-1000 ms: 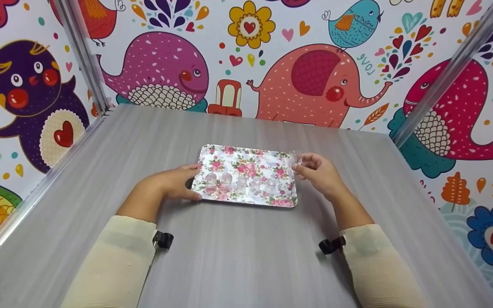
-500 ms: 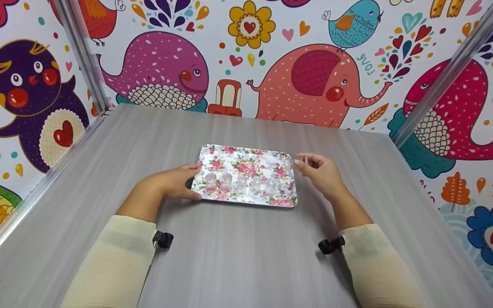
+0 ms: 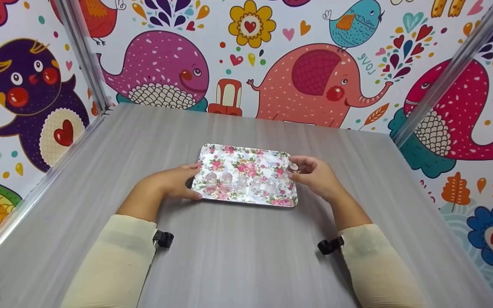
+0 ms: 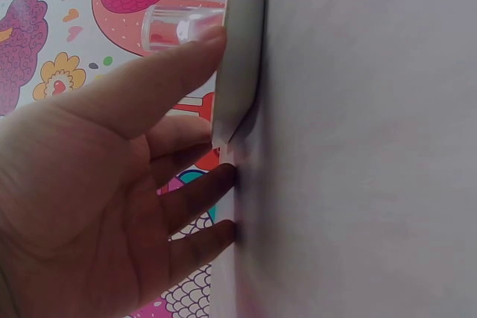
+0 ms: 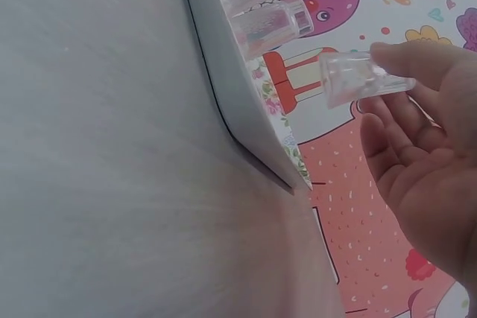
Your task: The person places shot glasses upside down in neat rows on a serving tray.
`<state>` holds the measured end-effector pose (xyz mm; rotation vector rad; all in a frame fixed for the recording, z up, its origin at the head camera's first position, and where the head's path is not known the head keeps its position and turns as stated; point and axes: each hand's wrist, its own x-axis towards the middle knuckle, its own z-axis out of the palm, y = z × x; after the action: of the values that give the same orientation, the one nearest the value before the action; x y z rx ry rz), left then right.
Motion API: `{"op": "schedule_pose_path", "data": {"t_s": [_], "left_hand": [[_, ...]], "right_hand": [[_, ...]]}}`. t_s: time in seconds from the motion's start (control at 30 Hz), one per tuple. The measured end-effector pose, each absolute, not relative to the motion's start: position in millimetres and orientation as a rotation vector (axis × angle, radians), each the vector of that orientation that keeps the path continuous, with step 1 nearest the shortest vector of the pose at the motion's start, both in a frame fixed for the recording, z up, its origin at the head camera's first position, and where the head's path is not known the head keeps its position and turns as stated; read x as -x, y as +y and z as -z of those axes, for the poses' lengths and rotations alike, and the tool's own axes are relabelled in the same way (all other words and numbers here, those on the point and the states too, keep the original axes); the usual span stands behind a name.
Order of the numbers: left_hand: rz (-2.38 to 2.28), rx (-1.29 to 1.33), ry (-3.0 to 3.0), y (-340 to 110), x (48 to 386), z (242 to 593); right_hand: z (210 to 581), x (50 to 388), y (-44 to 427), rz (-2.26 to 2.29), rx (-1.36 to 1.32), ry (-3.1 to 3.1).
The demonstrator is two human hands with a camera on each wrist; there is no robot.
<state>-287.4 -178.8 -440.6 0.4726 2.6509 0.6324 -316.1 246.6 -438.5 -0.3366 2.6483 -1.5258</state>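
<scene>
A white tray (image 3: pixel 253 159) with pink roses lies on the table, bearing a row of several small clear cups (image 3: pixel 227 182). My left hand (image 3: pixel 177 183) rests at its left end, thumb touching the front left corner and fingertips along the side. In the left wrist view those fingers (image 4: pixel 195 191) are spread and fairly straight, some reaching the table. My right hand (image 3: pixel 317 175) pinches one more small, clear, tapered cup (image 5: pixel 349 80) between thumb and fingers, near the tray's right edge. That cup is tilted on its side, wide end toward the tray and apart from it.
The grey wood-grain table (image 3: pixel 246 252) extends around the tray. Patterned panels with cartoon animals (image 3: pixel 310 85) stand behind and at both sides, joined by metal posts (image 3: pixel 81 55). A black band with a small camera (image 3: pixel 163 239) sits on each sleeve cuff.
My right hand has shifted slightly left to the tray's right edge, and the clear cup in it has turned and shows more plainly. The left hand, tray and row of cups stay put.
</scene>
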Motion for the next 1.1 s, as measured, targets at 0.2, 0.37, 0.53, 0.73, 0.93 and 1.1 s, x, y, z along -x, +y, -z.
{"op": "schedule_pose_path", "data": {"t_s": [0.2, 0.37, 0.53, 0.73, 0.93, 1.1], "left_hand": [[-0.632, -0.474, 2.652, -179, 288, 442], [-0.634, -0.483, 2.649, -178, 288, 440], [-0.629, -0.484, 2.646, -178, 287, 438], [-0.632, -0.494, 2.651, -178, 287, 438], [-0.64, -0.48, 2.65, -179, 286, 437], [-0.648, -0.487, 2.645, -179, 286, 438]], "right_hand": [[445, 318, 247, 1.431, 0.391, 2.611], [450, 320, 246, 1.321, 0.478, 2.582], [453, 320, 244, 1.236, 0.513, 2.586], [452, 318, 243, 1.219, 0.525, 2.587], [450, 319, 244, 1.243, 0.526, 2.566], [450, 318, 245, 1.233, 0.518, 2.581]]}}
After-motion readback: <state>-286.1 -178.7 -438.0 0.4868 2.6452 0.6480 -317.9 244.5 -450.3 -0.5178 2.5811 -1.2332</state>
